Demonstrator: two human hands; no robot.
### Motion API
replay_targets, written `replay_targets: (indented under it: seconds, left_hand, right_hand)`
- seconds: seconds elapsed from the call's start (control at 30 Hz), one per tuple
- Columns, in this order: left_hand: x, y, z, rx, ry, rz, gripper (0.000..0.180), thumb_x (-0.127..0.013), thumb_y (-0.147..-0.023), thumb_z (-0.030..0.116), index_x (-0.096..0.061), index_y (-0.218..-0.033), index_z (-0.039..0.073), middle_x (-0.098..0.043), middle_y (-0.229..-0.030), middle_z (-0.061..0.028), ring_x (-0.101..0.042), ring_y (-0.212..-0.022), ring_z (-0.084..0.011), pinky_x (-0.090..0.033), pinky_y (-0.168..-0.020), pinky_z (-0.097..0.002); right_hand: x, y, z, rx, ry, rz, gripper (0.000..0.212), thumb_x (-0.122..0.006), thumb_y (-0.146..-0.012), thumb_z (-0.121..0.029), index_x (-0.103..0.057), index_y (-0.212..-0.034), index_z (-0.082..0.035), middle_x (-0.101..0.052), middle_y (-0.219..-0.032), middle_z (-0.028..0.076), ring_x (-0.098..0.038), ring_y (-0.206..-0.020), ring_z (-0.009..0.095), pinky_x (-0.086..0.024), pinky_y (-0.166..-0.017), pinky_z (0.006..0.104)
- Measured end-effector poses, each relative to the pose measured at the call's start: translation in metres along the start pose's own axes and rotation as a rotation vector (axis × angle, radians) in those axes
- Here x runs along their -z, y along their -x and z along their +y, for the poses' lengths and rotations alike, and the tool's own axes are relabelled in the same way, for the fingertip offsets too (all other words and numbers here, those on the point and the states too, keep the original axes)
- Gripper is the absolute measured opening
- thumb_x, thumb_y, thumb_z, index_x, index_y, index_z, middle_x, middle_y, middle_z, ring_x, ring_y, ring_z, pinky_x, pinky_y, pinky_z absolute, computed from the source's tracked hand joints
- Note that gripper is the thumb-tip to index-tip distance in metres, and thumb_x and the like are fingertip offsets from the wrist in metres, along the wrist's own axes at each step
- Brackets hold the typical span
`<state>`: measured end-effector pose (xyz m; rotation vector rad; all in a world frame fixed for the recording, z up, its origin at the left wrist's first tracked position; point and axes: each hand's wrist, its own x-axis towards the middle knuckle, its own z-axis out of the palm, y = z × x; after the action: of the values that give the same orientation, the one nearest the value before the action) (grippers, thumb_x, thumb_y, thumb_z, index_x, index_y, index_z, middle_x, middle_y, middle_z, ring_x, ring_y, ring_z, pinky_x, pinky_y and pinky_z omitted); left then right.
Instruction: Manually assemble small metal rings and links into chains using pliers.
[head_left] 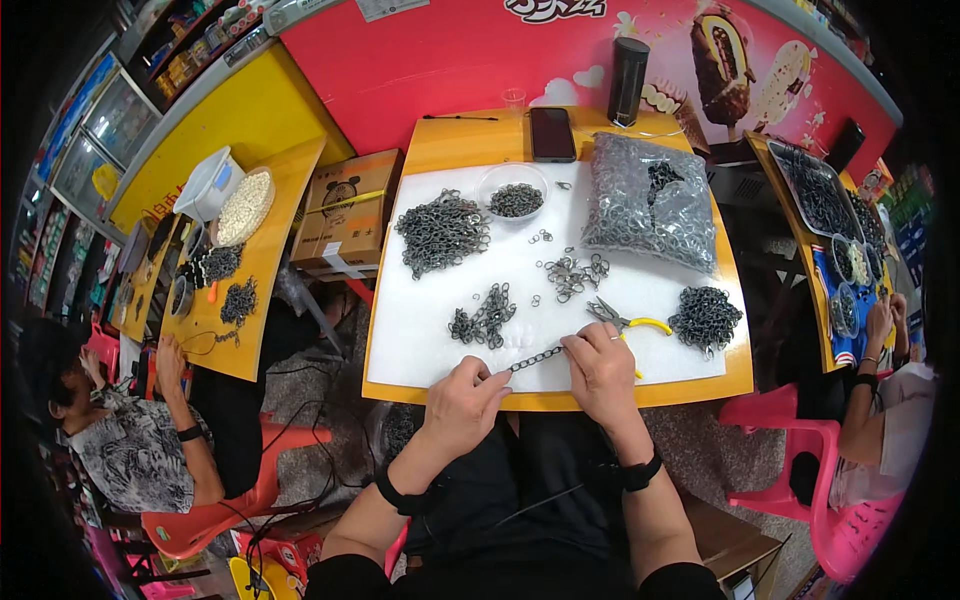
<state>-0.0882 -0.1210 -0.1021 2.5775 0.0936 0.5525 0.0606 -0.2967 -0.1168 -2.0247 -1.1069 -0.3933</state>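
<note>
A short length of dark metal chain is stretched between my two hands, just over the near edge of the white table mat. My left hand pinches its left end, and my right hand grips the other end. Yellow-handled pliers lie just beyond my right hand, partly hidden by it. Loose dark links form a small pile ahead of my left hand, and scattered rings lie farther off. A heap of chain rests at the right.
A larger heap of links, a clear bowl of rings and a plastic bag of links occupy the far half. Behind them are a phone and a black cylinder. Other people work at side tables left and right.
</note>
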Motion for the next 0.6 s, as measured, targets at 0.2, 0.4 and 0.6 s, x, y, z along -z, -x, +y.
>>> replay_targets:
  seconds: [0.2, 0.4, 0.6]
  left_hand:
    - [0.004, -0.001, 0.001, -0.085, -0.055, -0.006, 0.019, -0.078, -0.082, 0.013, -0.075, -0.101, 0.008, -0.059, -0.087, -0.0086, -0.062, -0.064, -0.0254, -0.05, -0.056, -0.0368]
    - [0.006, -0.004, -0.001, -0.094, -0.033, -0.038, 0.025, -0.077, -0.083, 0.016, -0.074, -0.107, 0.009, -0.059, -0.089, -0.0088, -0.063, -0.065, -0.0262, -0.05, -0.056, -0.0378]
    - [0.004, -0.016, 0.007, -0.083, -0.043, -0.074, 0.028, -0.077, -0.084, 0.019, -0.073, -0.111, 0.012, -0.056, -0.09, -0.0104, -0.063, -0.068, -0.0283, -0.052, -0.058, -0.039]
  right_hand:
    - [-0.001, 0.002, 0.002, 0.013, 0.028, 0.022, 0.023, -0.066, -0.072, 0.006, -0.07, -0.093, -0.003, -0.058, -0.083, 0.01, -0.058, -0.079, 0.031, -0.047, -0.067, 0.0404]
    - [-0.001, 0.002, 0.002, 0.013, 0.025, 0.014, 0.024, -0.065, -0.071, 0.006, -0.071, -0.094, -0.003, -0.058, -0.083, 0.01, -0.058, -0.08, 0.031, -0.047, -0.067, 0.0408]
    - [0.0, 0.003, 0.002, 0.003, 0.025, 0.0, 0.026, -0.064, -0.071, 0.005, -0.071, -0.095, -0.002, -0.058, -0.085, 0.011, -0.058, -0.08, 0.032, -0.047, -0.069, 0.0414]
